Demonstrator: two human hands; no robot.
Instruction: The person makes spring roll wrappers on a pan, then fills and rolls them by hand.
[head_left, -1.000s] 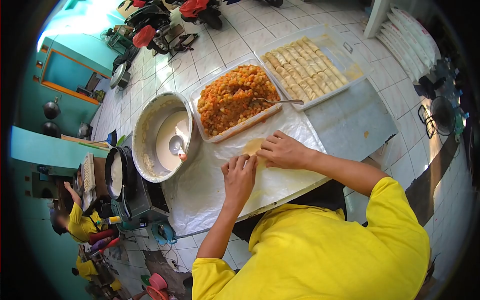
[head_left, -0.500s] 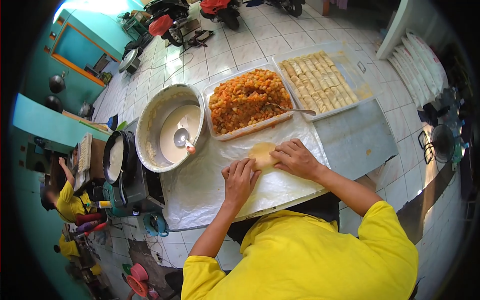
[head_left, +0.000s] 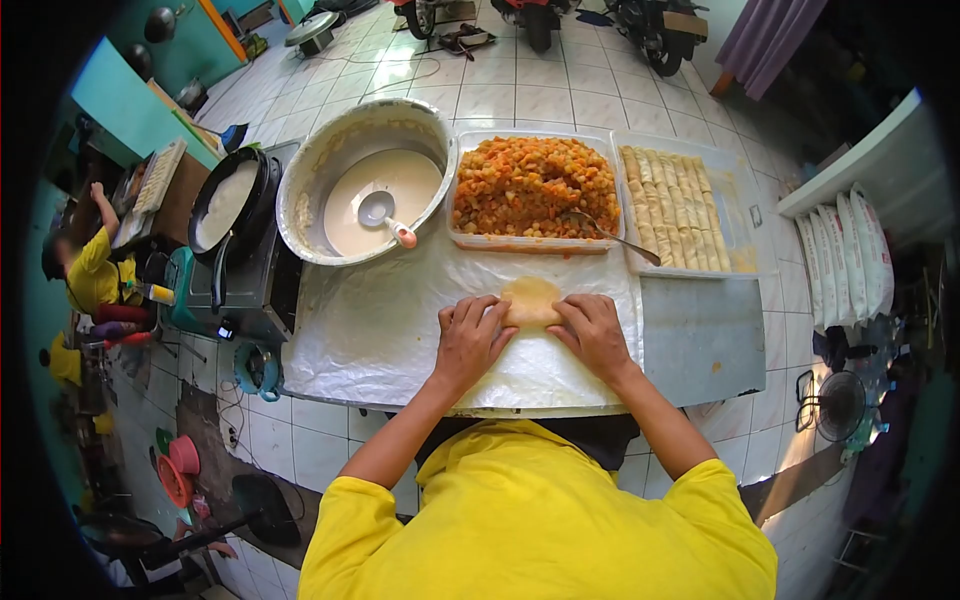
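Observation:
A thin, round, pale-yellow pancake wrapper [head_left: 531, 296] lies on the white plastic sheet [head_left: 370, 345], its near edge folded over. At its left end my left hand [head_left: 470, 335] grips the fold with bent fingers and thumb. My right hand [head_left: 596, 332] holds the other end the same way. Whatever is inside the fold is hidden. Just beyond is a clear tub [head_left: 530, 243] heaped with diced orange and yellow vegetable filling [head_left: 530, 185], a spoon [head_left: 625, 242] resting in it. Rows of finished rolls [head_left: 675, 210] fill part of a second plastic container [head_left: 742, 235] at the right.
A large metal pot [head_left: 300, 210] of pale batter with a ladle [head_left: 376, 208] stands at the left. Past it, a black frying pan [head_left: 207, 240] sits on a stove [head_left: 270, 275]. A co-worker in yellow [head_left: 92, 265] is at far left. Sacks [head_left: 850, 260] lean at right.
The camera view has turned and levelled, so the scene appears rotated. Both hands stay at the ends of the wrapper, whose fold looks much the same.

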